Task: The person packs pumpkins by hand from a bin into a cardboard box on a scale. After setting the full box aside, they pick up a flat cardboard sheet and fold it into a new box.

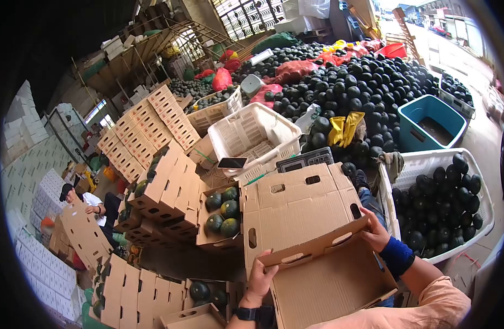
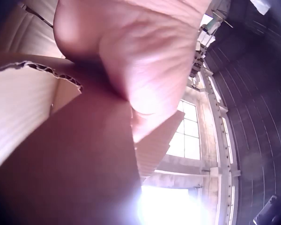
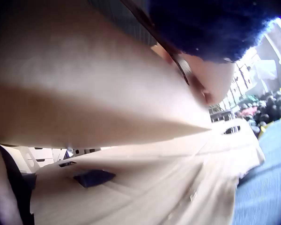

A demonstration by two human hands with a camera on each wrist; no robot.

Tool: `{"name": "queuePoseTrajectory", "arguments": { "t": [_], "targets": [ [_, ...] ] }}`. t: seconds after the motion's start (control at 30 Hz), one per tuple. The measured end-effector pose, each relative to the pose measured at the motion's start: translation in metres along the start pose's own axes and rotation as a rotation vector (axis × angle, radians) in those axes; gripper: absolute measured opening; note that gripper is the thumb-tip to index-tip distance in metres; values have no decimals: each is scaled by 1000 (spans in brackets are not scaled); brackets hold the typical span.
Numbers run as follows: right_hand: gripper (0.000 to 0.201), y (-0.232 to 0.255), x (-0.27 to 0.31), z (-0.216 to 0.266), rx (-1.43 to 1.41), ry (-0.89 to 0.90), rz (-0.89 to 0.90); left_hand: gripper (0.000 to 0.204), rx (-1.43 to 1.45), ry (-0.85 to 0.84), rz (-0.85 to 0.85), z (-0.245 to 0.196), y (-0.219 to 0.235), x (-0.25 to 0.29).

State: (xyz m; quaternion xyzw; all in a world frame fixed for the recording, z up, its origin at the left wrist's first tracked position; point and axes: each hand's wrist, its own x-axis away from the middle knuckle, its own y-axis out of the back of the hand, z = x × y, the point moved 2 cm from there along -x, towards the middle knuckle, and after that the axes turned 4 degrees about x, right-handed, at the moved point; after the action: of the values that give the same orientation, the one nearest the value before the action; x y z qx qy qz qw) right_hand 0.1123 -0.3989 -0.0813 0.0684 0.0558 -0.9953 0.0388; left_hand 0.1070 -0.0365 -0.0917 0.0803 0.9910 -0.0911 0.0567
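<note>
Both hands hold a partly folded cardboard box (image 1: pixel 326 285) low in the head view, its far wall raised between them. The left hand (image 1: pixel 258 278) grips that wall's left end, thumb and fingers round the edge; in the left wrist view the palm (image 2: pixel 150 51) lies against brown cardboard (image 2: pixel 79 154). At the wall's right end, the right hand (image 1: pixel 377 230) pinches the corner. In the right wrist view the cardboard (image 3: pixel 84 93) hides most of the fingers. Beyond the box lies a flat cardboard piece with cut-out holes (image 1: pixel 301 203).
Cartons of dark green squashes (image 1: pixel 222 211) stand to the left, near stacked boxes (image 1: pixel 172 181). A white crate of squashes (image 1: pixel 391 211) is at the right, a blue tub (image 1: pixel 431 118) behind it. A scale (image 1: pixel 305 160) and white basket (image 1: pixel 252 131) stand ahead. Another person (image 1: pixel 93 205) sits far left.
</note>
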Motion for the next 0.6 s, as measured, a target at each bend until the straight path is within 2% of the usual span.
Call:
{"name": "queuePoseTrajectory", "arguments": {
  "t": [0.03,0.1,0.2,0.27,0.33,0.37,0.43,0.47,0.5,0.53,0.57,0.6],
  "targets": [
    [33,-3,3,-2,18,45,-33,32,-128,-26,12,0,-2,2],
    [18,24,-1,-44,-301,56,155,32,299,118,164,7,6,2],
    [24,26,0,-45,-196,-71,271,40,66,151,326,10,11,-7],
    [27,25,-1,-30,373,-14,338,47,-475,20,486,1,0,-21],
    [36,13,-8,4,907,64,448,57,-911,-126,702,-38,-28,-39],
    [53,10,-14,6,1099,119,513,59,-1014,-97,744,-40,-35,-44],
    [57,-6,-29,23,1333,111,732,64,-1227,-59,830,-38,-53,-55],
    [53,-14,-30,20,1425,142,769,61,-1330,-91,854,-35,-61,-56],
    [49,-22,-31,11,1517,173,805,59,-1385,-27,868,-29,-65,-57],
    [45,-28,-31,1,1607,204,840,57,-1441,36,881,-19,-66,-59],
    [40,-30,-33,-12,1657,182,797,55,-1498,101,894,-11,-65,-61],
    [35,-36,-33,-19,1704,160,756,42,-1484,-28,885,-8,-62,-59]
  ]
}}
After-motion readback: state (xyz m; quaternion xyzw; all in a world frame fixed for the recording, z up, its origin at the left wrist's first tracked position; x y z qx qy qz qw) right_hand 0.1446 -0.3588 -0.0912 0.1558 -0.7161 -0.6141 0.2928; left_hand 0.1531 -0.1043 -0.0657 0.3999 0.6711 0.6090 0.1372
